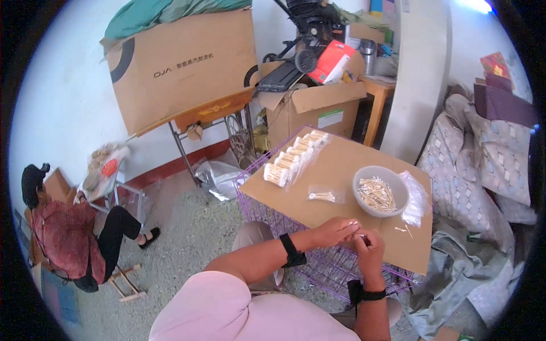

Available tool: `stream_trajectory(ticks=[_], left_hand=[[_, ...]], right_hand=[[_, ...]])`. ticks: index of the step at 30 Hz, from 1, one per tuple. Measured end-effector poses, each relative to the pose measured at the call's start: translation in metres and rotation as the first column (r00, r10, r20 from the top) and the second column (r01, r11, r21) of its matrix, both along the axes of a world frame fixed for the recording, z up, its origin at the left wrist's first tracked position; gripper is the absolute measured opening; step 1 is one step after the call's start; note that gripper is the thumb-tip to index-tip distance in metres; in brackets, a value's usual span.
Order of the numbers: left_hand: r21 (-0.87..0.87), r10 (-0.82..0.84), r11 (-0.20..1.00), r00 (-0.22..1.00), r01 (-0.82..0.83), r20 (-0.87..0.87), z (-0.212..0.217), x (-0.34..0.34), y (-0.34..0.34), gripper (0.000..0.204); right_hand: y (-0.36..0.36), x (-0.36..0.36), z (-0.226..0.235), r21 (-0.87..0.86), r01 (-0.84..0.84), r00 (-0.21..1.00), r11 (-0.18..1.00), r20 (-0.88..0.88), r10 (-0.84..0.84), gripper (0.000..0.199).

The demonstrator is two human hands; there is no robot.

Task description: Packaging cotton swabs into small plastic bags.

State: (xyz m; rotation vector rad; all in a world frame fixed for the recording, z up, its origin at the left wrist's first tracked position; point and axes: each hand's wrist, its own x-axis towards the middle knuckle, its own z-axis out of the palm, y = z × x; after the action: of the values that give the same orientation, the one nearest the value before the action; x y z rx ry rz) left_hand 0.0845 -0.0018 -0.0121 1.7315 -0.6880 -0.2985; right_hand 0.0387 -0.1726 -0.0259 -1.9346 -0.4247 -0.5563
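My left hand [336,231] and my right hand [371,248] meet above the near edge of a cardboard-topped table [341,149]. Both are closed, fingertips pinched together. Small white tips, like cotton swab ends, show between them; the rest is hidden by the fingers. Just beyond stands a whitish bowl [358,196] holding many loose cotton swabs [376,194]. A transparent bag with swabs [323,196] lies flat to its left. Filled swab packs [296,157] form a row along the far left edge. Transparent empty bags [415,199] lie right of the bowl, with loose swabs [407,230] nearer me.
Purple wire mesh [318,273] supports the tabletop. Grey patterned cushions [466,170] and crumpled cloth [455,278] crowd the right side. Behind are an open carton [318,113] and a large box [185,68] on a stand. Another person [65,227] sits at far left beside a small table.
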Motion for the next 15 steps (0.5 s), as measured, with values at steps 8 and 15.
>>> stream_trajectory(ticks=[8,15], left_hand=[[-0.054,0.14,0.99,0.93,-0.13,0.339,-0.004,-0.003,-0.007,0.031],[-0.204,0.242,0.956,0.96,-0.212,0.138,0.0,-0.006,-0.006,0.03]], right_hand=[[0.004,-0.004,0.008,0.281,0.048,0.993,0.959,-0.118,-0.015,0.01],[0.002,-0.004,0.007,0.178,0.025,0.995,0.984,-0.101,-0.007,0.01]])
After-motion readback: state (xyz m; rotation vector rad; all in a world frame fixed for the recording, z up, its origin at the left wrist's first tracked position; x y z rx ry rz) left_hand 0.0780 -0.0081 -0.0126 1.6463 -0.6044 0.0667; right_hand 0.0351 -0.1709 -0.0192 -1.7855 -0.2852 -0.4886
